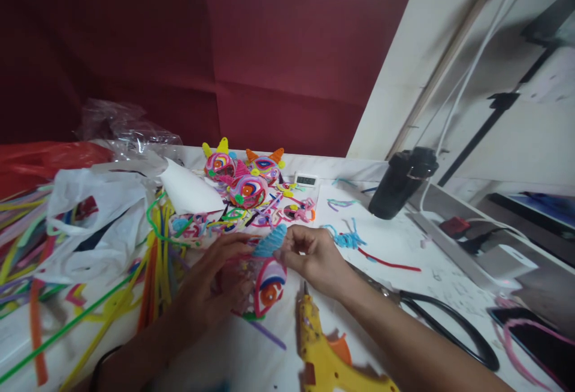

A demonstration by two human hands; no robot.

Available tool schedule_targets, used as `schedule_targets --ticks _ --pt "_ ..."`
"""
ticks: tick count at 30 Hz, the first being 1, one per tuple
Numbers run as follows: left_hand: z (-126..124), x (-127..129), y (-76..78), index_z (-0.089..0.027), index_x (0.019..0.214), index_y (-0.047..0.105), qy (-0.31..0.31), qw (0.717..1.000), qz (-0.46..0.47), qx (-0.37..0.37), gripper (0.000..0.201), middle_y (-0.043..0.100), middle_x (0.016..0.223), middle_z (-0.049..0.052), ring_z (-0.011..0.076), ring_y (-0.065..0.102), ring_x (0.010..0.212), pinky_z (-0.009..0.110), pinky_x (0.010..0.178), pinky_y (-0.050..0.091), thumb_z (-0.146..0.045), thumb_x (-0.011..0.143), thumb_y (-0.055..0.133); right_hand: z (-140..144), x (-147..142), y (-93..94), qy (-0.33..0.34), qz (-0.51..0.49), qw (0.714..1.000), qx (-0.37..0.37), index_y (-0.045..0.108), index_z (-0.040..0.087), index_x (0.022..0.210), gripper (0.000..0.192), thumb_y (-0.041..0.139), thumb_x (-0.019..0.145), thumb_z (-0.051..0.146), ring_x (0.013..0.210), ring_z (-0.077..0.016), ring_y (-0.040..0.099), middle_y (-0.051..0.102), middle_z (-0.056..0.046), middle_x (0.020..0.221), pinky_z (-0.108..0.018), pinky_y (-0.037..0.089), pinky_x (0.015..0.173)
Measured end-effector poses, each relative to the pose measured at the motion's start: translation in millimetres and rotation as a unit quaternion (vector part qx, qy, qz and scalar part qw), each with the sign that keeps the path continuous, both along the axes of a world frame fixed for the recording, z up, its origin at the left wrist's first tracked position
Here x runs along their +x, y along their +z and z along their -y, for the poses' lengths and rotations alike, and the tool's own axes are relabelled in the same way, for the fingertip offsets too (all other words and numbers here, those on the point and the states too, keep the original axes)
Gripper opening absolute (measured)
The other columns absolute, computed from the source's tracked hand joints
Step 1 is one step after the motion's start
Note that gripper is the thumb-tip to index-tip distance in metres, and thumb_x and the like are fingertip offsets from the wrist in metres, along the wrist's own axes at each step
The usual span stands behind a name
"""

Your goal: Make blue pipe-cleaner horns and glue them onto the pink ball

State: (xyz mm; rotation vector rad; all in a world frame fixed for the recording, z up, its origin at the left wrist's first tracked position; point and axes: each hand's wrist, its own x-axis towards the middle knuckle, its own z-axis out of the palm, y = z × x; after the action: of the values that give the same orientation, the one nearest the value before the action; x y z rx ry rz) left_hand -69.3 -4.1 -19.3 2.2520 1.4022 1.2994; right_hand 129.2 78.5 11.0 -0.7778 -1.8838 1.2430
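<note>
Pipe-cleaner eye ornament (271, 289), with an orange iris and pink border, is held above the counter (251, 359), around the middle of its near edge. The left hand (206, 284) curls its fingers about the ornament's left side; how firmly it grips, I cannot tell. Thumb and forefinger of the right hand (317, 258) pinch the right end of a ribbed light-blue ear (269, 242), which sits at the ornament's top; whether it is attached does not show. A yellow glue gun (314, 338) lies toward the near edge, nozzle pointing up to the right hand. Black-handled scissors (449, 314) lie partly beneath the right forearm. Near the back edge sit three eared ornaments (248, 191), beside a small digital display (306, 180). A black tumbler (395, 185) leans toward the back right corner; loose pipe cleaners (155, 278) spread along the left edge.
</note>
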Motion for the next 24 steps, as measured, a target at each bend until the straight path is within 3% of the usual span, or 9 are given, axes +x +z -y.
schedule_targets --ticks 24 --pt "1.0 -0.2 -2.1 -0.03 0.115 0.053 -0.019 1.0 0.014 0.018 0.036 0.052 0.129 0.006 0.0249 0.049 0.12 0.04 0.098 0.043 -0.016 0.082 0.058 -4.6 2.4 7.6 0.015 0.079 0.994 0.07 0.048 0.017 0.056 0.016 0.056 0.069 0.012 0.05 -0.0076 0.038 0.044 0.006 0.052 -0.021 0.029 0.05"
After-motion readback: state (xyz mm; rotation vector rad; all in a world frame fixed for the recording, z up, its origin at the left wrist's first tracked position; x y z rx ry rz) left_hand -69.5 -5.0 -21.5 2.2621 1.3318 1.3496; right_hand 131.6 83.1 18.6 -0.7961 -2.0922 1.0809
